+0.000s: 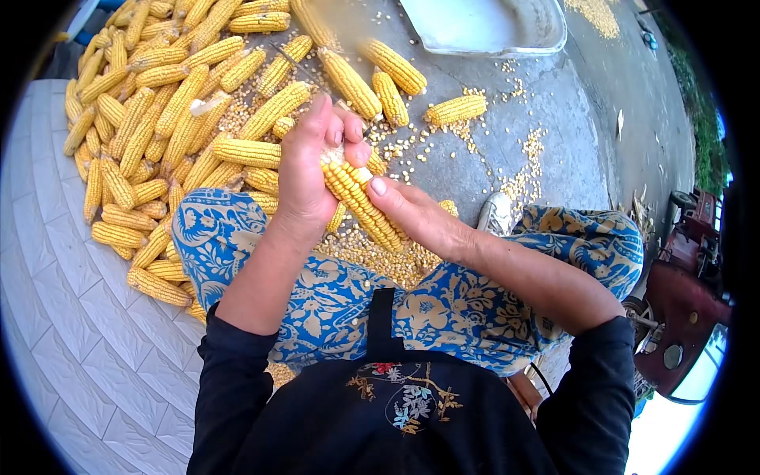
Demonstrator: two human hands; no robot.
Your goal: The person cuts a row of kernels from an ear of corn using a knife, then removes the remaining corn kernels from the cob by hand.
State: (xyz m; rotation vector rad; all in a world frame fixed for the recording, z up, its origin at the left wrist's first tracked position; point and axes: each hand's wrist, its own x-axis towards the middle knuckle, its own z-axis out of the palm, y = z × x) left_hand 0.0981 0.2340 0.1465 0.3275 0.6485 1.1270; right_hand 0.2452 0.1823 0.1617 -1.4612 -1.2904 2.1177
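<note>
Two forearms (265, 265): angled inward.
Left hand (309, 166): curled round one corn cob (362, 204), upper end.
Right hand (416, 218): gripping its side, thumb on top, fingers hidden.

The held cob (351, 191) lies between the left hand (313, 158), at its far end, and the right hand (419, 215), along its right side. The cob pile (158, 119) occupies the left, beside the tiled surface (71, 237). Loose kernels (384, 267) lie below the held cob. Ahead, 1 separate cob (457, 110) rests on the floor (570, 119), nearer than the bin (514, 52). The vehicle (685, 309) stands far right, beyond the shoe (496, 215).
</note>
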